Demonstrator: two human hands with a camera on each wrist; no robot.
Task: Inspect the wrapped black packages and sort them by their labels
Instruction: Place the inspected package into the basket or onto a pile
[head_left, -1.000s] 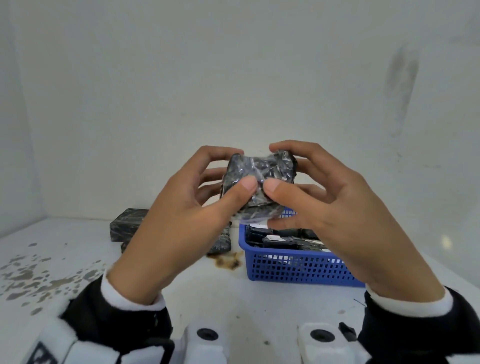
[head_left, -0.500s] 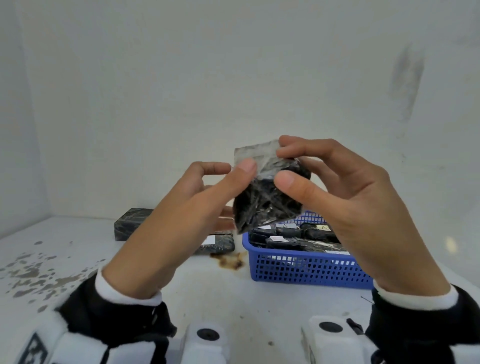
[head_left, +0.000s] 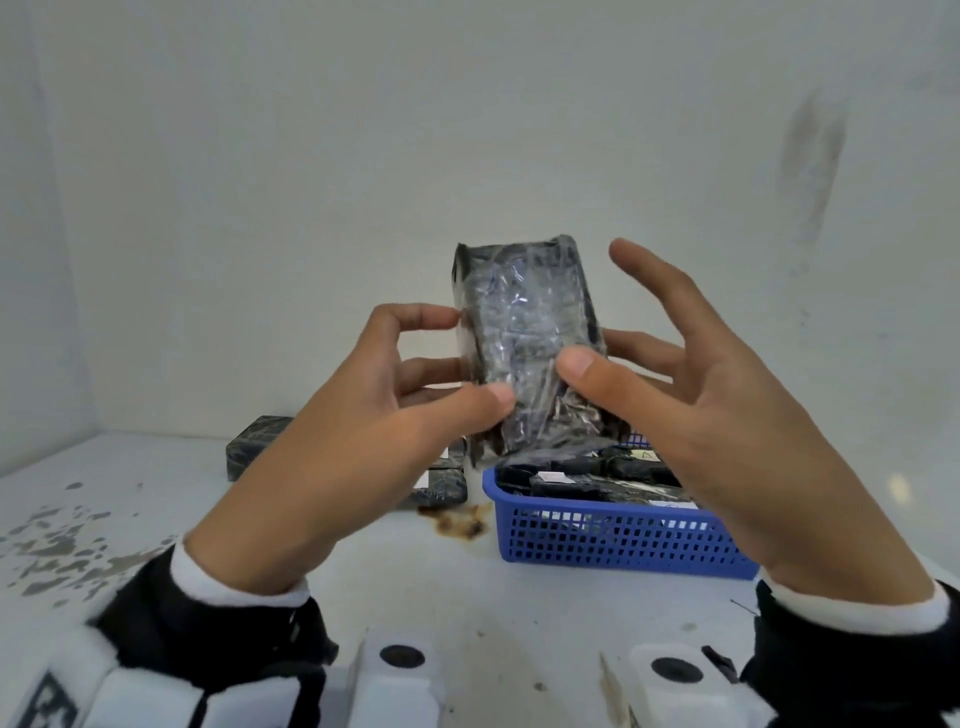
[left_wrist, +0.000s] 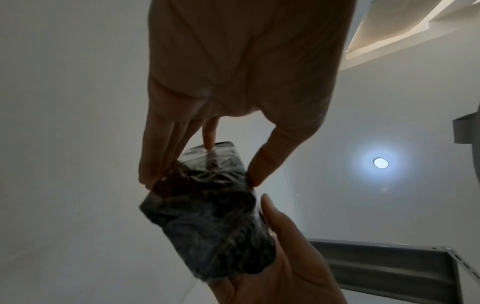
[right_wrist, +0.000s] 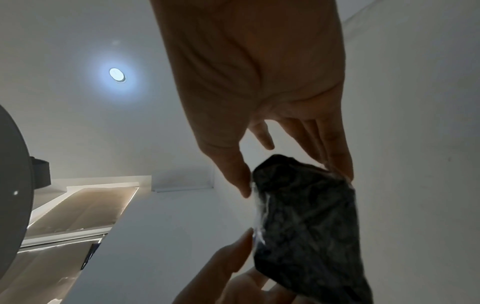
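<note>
I hold one black package (head_left: 527, 338) wrapped in crinkled clear film upright in front of me, above the table. No label shows on the face turned toward me. My left hand (head_left: 472, 358) pinches its left edge, thumb in front and fingers behind. My right hand (head_left: 592, 353) pinches its right side with the thumb in front and fingers behind, while the index finger stands raised and clear of it. In the left wrist view my left hand (left_wrist: 202, 181) grips one end of the package (left_wrist: 207, 222). From the right wrist my right hand (right_wrist: 293, 183) grips the package (right_wrist: 309, 226).
A blue plastic basket (head_left: 613, 540) on the white table, right of centre, holds several black packages with white labels. More black packages (head_left: 254, 441) lie on the table behind my left hand. A brown stain (head_left: 460, 525) marks the table beside the basket. White walls close in behind and to the left.
The package has been turned from a short, end-on hold to standing upright with its long face toward me. My right index finger has lifted off its top.
</note>
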